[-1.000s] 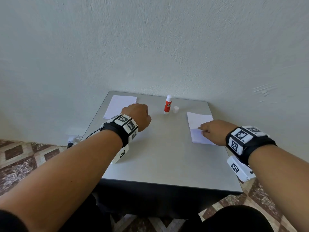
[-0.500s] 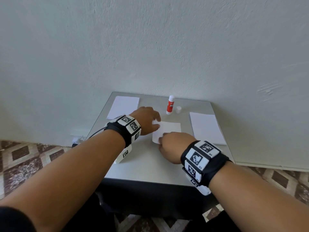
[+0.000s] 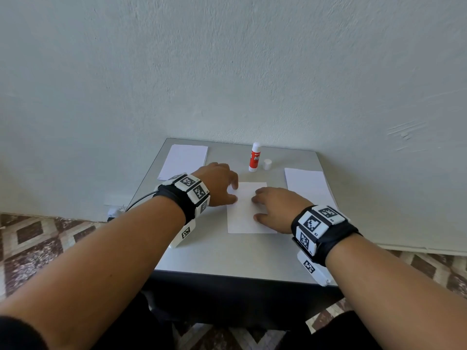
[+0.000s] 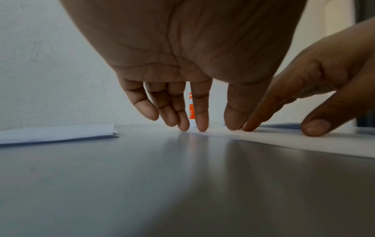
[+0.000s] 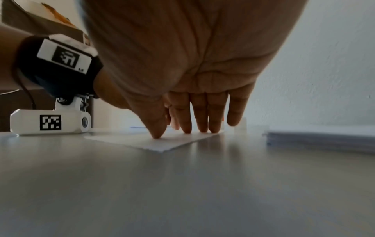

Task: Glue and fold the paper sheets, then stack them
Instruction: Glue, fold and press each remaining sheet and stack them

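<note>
While a second before the right hand (image 3: 275,209) had been on the pile of sheets (image 3: 307,184) by the tabletop's right edge, it now lay in the middle, and one paper sheet (image 3: 242,215) had come with it. The sheet lay flat between the two hands. The right hand's fingers (image 5: 199,115) were straight and pressed down on the paper. The left hand (image 3: 218,184) touched the sheet's left edge with its fingers spread, and it gripped nothing. So a new sheet was ready, and I think glue came next.

The glue stick (image 3: 255,157) stood with its lid off near the tabletop's far edge, just behind the sheet. Its cap (image 3: 267,164) sat beside it. The folded sheets (image 3: 184,160) lay at the far left corner. Nothing stood between the hands and the glue stick.
</note>
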